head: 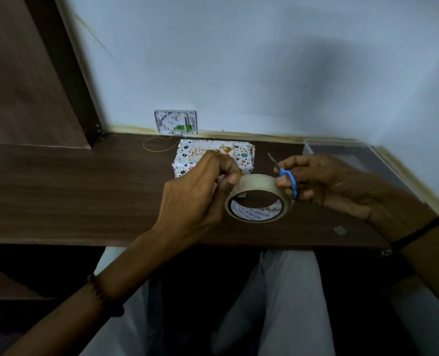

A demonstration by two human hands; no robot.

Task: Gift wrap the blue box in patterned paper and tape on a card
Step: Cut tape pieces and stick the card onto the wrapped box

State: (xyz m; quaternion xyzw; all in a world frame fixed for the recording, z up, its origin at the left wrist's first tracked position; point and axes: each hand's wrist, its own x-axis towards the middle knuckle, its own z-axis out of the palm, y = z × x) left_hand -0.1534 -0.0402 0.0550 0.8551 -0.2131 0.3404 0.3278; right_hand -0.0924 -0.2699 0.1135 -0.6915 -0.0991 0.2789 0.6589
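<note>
L hand [200, 186]: fingers curled, thumb + forefinger pinching tape roll [257, 182] at its near-L rim. R hand [323, 183]: fingers curled thru blue loops of scissors [287, 179], blades pointing away; fingertips touch roll's R side. Roll up off desk [84, 191], btwn both hands. Wrapped box [241, 154] just beyond L knuckles, partly hidden by them; card [213, 150] lying on top. Rubber band [159, 151] beyond, L of box. Clear tub [341, 150] beyond R hand.
</note>
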